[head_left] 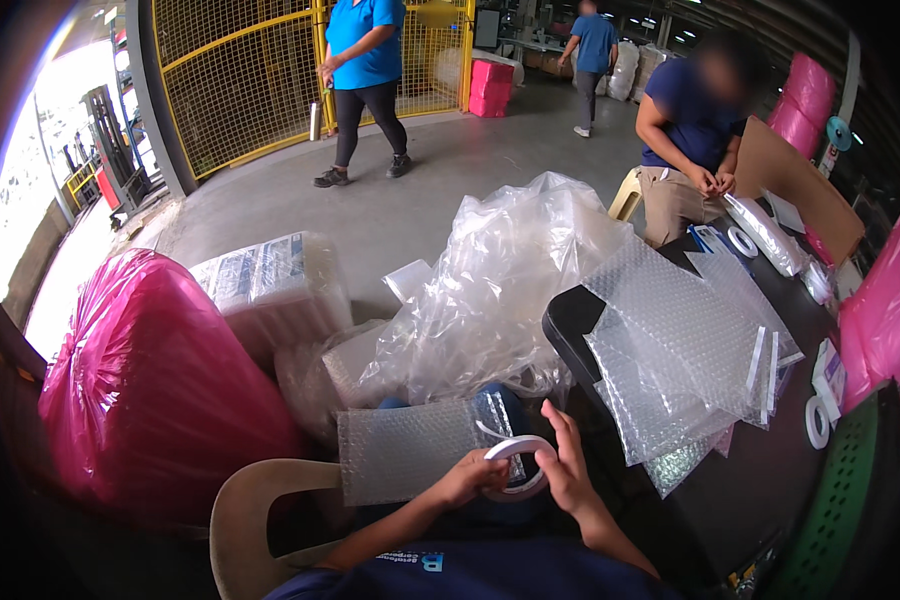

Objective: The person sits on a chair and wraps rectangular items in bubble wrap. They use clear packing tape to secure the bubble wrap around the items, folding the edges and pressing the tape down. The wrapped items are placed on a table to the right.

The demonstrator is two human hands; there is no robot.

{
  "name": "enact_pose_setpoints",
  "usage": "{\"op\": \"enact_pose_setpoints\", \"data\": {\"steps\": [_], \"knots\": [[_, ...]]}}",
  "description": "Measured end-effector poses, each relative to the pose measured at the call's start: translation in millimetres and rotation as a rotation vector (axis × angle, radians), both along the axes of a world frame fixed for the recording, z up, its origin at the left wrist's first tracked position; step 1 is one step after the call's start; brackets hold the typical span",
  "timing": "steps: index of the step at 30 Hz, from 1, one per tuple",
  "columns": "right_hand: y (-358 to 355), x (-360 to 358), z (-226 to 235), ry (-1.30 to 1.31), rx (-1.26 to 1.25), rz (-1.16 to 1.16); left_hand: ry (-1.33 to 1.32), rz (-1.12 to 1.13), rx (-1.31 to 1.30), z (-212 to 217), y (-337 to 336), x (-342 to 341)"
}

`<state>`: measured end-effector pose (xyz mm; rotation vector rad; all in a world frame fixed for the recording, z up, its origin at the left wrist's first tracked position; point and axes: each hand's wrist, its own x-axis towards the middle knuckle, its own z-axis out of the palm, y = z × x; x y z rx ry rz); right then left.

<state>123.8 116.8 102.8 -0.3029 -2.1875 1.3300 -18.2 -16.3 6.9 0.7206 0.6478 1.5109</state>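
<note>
My left hand (466, 477) is closed around the left side of a white roll of tape (520, 445), held upright over my lap. A short loose end of tape curls up from the roll near my left fingertips. My right hand (568, 470) is against the roll's right side, its thumb by the rim and its fingers stretched upward. Across my knees lies a clear bubble wrap pouch (400, 455), just beyond my left hand. To the right, more bubble wrap pouches (670, 345) are piled on the black table (705, 505).
A heap of clear plastic (515, 270) rises ahead, beside a wrapped white bundle (275, 285). At left bulges a pink bag (155, 390). Another tape roll (817, 422) lies on the table. A seated co-worker (695, 130) is at the far right; a person (365, 50) walks by the yellow fence.
</note>
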Motion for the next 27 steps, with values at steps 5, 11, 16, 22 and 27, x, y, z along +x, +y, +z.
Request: {"op": "enact_pose_setpoints", "data": {"steps": [5, 11, 16, 22, 27], "knots": [[18, 24, -24, -0.118, -0.744, 0.182, 0.228, -0.084, -0.066, 24, 9, -34], [30, 32, -28, -0.147, -0.483, -0.058, 1.625, 0.216, -0.645, -8, 17, -127], [35, 37, -21, -0.16, -0.399, -0.085, 1.507, -0.115, -0.901, -52, -4, -134], [24, 35, -24, -0.19, -0.3, -0.18, 1.736, 0.587, -0.676, -28, -18, -61], [-1, 36, -11, -0.215, -0.188, -0.122, 0.306, 0.315, -0.649, 41, 10, -33]]}}
